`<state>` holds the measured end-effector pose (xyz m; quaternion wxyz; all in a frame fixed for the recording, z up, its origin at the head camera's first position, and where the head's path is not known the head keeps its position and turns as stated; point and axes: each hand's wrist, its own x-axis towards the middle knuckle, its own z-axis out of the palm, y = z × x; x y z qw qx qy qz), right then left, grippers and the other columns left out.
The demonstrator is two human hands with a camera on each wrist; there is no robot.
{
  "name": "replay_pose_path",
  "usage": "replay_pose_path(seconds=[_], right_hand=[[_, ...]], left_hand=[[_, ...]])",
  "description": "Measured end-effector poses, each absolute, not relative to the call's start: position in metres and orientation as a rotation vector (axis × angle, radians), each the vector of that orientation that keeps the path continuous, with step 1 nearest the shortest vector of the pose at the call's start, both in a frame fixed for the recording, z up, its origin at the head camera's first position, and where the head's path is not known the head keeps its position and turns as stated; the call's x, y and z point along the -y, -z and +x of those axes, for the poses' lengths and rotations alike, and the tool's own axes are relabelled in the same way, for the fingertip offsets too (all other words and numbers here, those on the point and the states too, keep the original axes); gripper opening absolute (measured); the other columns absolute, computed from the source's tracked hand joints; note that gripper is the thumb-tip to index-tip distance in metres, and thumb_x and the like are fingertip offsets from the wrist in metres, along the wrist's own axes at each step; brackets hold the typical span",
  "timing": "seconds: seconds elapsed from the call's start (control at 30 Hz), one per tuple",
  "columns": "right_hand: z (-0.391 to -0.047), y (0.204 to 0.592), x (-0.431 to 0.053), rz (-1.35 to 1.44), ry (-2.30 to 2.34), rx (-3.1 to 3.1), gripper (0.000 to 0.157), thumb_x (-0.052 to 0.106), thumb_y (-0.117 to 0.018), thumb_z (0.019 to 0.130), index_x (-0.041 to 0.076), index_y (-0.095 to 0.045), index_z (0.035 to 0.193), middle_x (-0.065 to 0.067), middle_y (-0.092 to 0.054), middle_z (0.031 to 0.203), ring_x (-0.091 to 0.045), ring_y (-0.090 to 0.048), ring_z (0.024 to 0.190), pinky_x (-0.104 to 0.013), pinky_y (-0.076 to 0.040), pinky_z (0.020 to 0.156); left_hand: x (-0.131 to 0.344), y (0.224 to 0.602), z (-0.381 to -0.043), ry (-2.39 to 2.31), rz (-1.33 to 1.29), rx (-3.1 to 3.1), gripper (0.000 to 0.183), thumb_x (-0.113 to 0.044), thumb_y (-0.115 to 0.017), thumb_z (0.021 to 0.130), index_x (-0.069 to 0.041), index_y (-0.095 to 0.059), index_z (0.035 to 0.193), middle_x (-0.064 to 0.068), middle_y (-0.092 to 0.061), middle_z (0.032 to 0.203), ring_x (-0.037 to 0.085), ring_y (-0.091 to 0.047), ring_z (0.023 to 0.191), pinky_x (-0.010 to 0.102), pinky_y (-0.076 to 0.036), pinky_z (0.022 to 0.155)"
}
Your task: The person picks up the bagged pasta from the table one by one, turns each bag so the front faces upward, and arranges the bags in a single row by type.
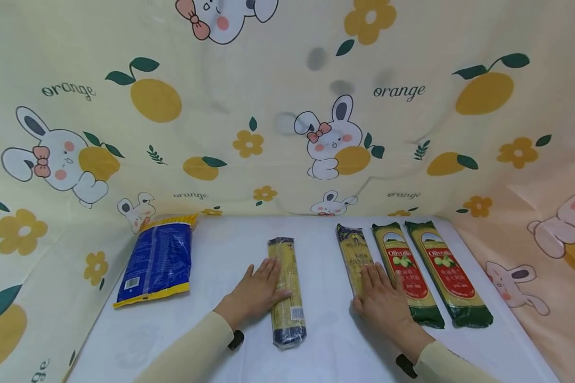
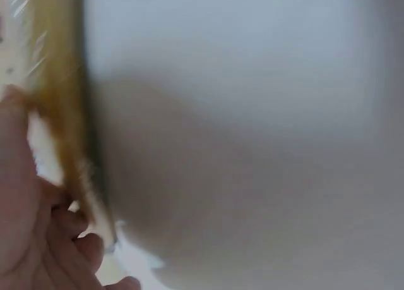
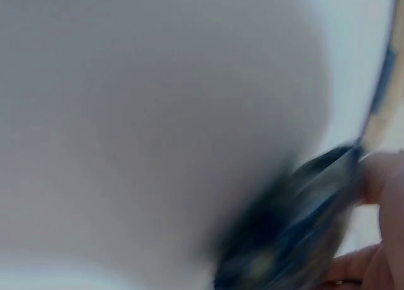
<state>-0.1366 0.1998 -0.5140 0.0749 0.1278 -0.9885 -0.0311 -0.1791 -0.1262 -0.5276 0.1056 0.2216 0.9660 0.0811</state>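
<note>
A clear-wrapped pack of spaghetti (image 1: 284, 314) with dark blue ends and a barcode lies lengthwise in the middle of the table. My left hand (image 1: 256, 292) grips it, thumb across it and fingers along its left side; the left wrist view shows the thumb and curled fingers about its edge. Farther right, my right hand (image 1: 385, 298) holds another spaghetti pack (image 1: 354, 250) with a dark blue top, the thumb at its left side. The hand hides its lower part. A blurred dark blue end of a pack (image 3: 290, 233) shows beside the fingers in the right wrist view.
Two green-and-gold pasta packs with red labels, the nearer pack (image 1: 404, 266) and the outer pack (image 1: 448, 271), lie right of my right hand. A blue and yellow bag (image 1: 158, 260) lies at the left. A printed cloth (image 1: 278, 80) backs the white table (image 1: 211, 335).
</note>
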Motion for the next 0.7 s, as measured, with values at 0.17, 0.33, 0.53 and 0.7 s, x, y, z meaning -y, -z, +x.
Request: replay_pose_path(seconds=[0.17, 0.33, 0.53, 0.7], right_hand=[[-0.116, 0.517, -0.163, 0.537, 0.068, 2.770, 0.053, 0.038, -0.077, 0.090, -0.001, -0.070, 0.125, -0.020, -0.070, 0.134, -0.041, -0.061, 0.132, -0.068, -0.044, 0.110], [-0.092, 0.524, -0.122, 0.766, -0.087, 2.605, 0.046, 0.042, -0.078, 0.092, 0.006, -0.072, 0.120, -0.009, -0.071, 0.118, -0.028, -0.067, 0.111, -0.057, -0.054, 0.100], [-0.079, 0.523, -0.105, 0.897, -0.121, 2.705, 0.045, 0.049, -0.072, 0.098, 0.013, -0.070, 0.125, 0.000, -0.066, 0.113, -0.019, -0.060, 0.106, -0.044, -0.052, 0.093], [-0.074, 0.521, -0.104, 0.948, -0.101, 2.837, 0.046, 0.050, -0.067, 0.101, 0.013, -0.073, 0.129, 0.002, -0.064, 0.112, -0.018, -0.056, 0.104, -0.044, -0.052, 0.089]], left_hand=[[0.126, 0.520, -0.187, -0.281, 0.654, -2.857, 0.079, -0.060, -0.039, 0.110, -0.006, -0.028, 0.167, 0.015, -0.026, 0.174, 0.033, -0.019, 0.163, 0.063, -0.023, 0.127], [0.124, 0.523, -0.193, -0.265, 0.681, -2.880, 0.081, -0.060, -0.039, 0.110, -0.004, -0.026, 0.167, 0.017, -0.024, 0.174, 0.033, -0.021, 0.163, 0.062, -0.021, 0.128], [0.123, 0.528, -0.193, -0.234, 0.754, -2.857, 0.082, -0.060, -0.035, 0.111, -0.003, -0.021, 0.168, 0.017, -0.017, 0.176, 0.033, -0.017, 0.163, 0.057, -0.019, 0.130], [0.120, 0.522, -0.189, -0.179, 0.770, -2.849, 0.080, -0.060, -0.037, 0.110, -0.005, -0.024, 0.168, 0.014, -0.022, 0.175, 0.032, -0.021, 0.163, 0.060, -0.023, 0.128]])
